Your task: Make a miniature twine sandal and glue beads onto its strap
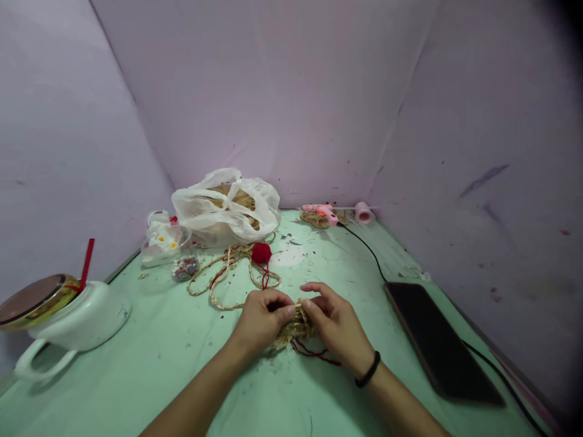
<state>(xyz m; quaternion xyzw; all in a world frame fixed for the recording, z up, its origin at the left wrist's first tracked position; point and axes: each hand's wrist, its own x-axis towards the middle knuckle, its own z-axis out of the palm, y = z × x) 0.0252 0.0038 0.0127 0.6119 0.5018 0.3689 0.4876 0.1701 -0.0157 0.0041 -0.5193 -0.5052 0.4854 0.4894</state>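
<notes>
Pale green table (182, 388) lies beneath left fingers (285, 312) pinching the straw braidwork (298, 329); right fingers (314, 312) grip its opposite side, index lifted. Sitting between and below them, it seems light, pliable, coarse: probably best held along its edge.

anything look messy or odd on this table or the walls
Yes: small scraps and dark specks litter the green table near the red yarn ball, so the surface looks untidy. A long dark smear on the right wall also stands out against its plain pale covering.
</notes>
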